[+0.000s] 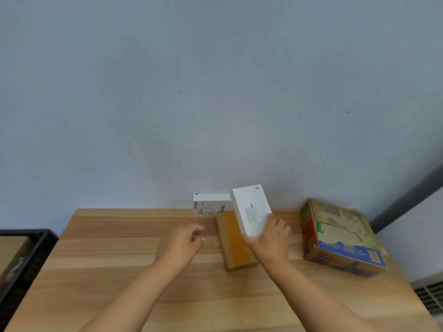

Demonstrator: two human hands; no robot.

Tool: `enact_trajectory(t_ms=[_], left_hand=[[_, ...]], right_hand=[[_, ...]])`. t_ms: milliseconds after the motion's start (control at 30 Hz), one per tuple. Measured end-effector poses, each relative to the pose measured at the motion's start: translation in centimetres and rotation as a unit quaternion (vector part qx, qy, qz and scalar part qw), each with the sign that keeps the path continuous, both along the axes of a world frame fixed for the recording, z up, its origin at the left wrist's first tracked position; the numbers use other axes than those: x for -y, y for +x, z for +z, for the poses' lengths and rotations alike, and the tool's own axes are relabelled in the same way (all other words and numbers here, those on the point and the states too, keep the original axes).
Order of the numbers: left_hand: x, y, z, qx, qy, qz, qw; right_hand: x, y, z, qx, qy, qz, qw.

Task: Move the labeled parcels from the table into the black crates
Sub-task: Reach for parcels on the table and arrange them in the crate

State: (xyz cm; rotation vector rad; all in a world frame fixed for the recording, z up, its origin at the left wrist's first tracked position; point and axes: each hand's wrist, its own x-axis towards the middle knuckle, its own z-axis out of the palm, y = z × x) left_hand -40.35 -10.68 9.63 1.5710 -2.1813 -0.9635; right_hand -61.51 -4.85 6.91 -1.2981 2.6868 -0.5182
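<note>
1. Head view: my right hand (pixel 271 238) grips the white box (pixel 251 209), lifted at frame centre.
2. My left hand (pixel 184 243) hangs loosely curled, holding nothing.
3. Carry the box level toward the crate (pixel 36 245), lower left; support its underside.

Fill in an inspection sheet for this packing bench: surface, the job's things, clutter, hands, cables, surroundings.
Surface: wooden table, light striped grain.
Job's things: white box held tilted above the taped brown parcel; white barcode box at the wall edge; printed carton at the right; black crate at the left, a brown parcel already inside.
Clutter: nothing seen.
Hands: right hand grips the white box; left hand hovers loosely curled, holding nothing.
Cables: nothing seen.
Surroundings: grey scuffed wall; vent grille at lower right.
</note>
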Motion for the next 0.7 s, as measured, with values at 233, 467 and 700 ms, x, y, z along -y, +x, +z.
enact_trajectory(t_ms=[233, 467, 700], left_hand=[[1.0, 2.1, 6.7, -0.105, -0.034, 0.040, 0.993], [0.9, 7.5, 12.0, -0.282, -0.023, 0.117, 0.952], [1.0, 13.0, 16.2, -0.325, -0.057, 0.105, 0.938]], right_hand=[[1.0, 10.0, 6.3, -0.014, -0.177, 0.042, 0.983], [0.4, 17.6, 11.9, 0.039, -0.206, 0.090, 0.974], [0.9, 18.3, 17.6, 0.046, -0.240, 0.136, 0.960]])
